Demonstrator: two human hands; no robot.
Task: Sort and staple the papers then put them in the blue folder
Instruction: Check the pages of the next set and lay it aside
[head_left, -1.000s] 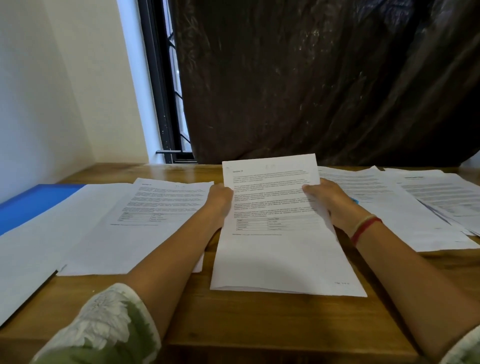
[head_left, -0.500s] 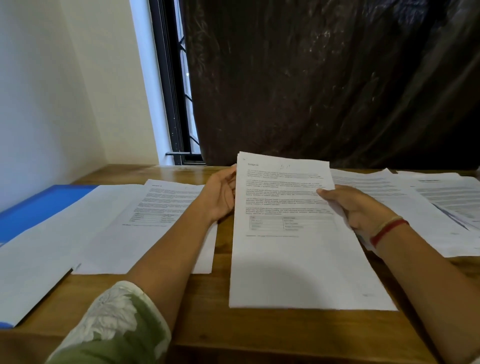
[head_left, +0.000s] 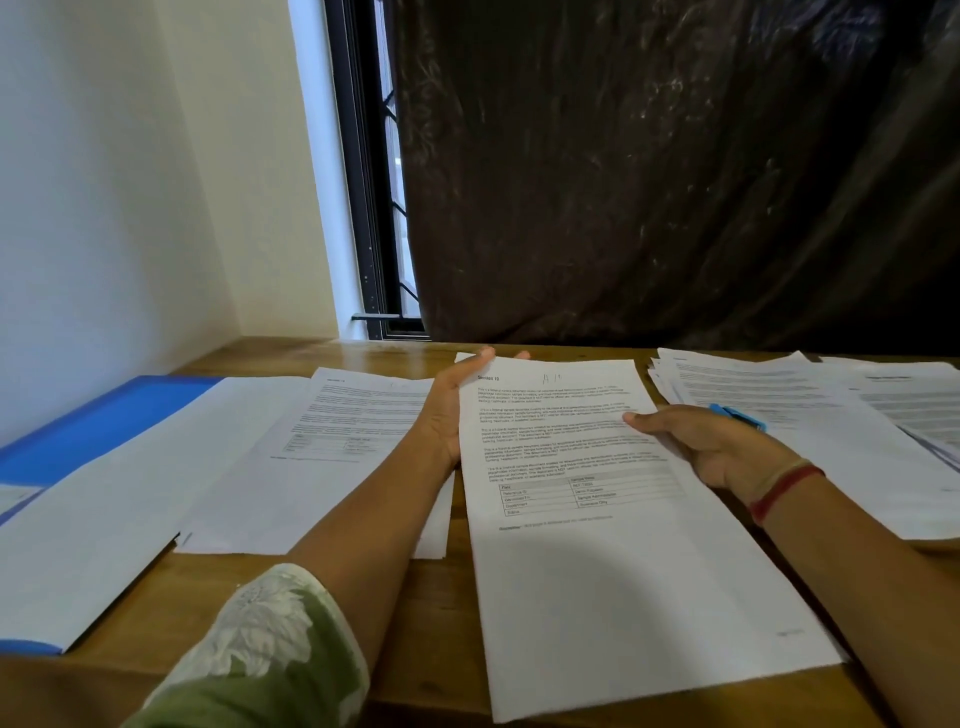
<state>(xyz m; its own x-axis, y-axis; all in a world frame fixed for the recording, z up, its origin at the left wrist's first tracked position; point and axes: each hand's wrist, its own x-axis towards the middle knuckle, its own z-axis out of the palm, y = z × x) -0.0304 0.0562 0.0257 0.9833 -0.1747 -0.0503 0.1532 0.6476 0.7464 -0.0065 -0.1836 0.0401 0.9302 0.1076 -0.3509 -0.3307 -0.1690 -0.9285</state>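
Section 10 papers: flat on the table straight in front of me, printed side up, a hand on each long edge. My guess is I'm squaring the set so its edges line up for stapling.
Left hand: fingers nearly straight, laid along the left edge with the tips reaching the top corner. It's pressing, not gripping.
Right hand: thumb on top of the right edge, pinching it (fingers are hidden under the sheet, so I can't tell how far they curl).
Blue folder: far left, well apart from my hands, partly covered by a blank sheet. Nothing filed yet, as far as I can judge.
Left pile: just beside my left wrist, likely sorted.
Right piles: fanned and loose, likely unsorted.
Small blue thing: behind my right hand, perhaps the stapler.
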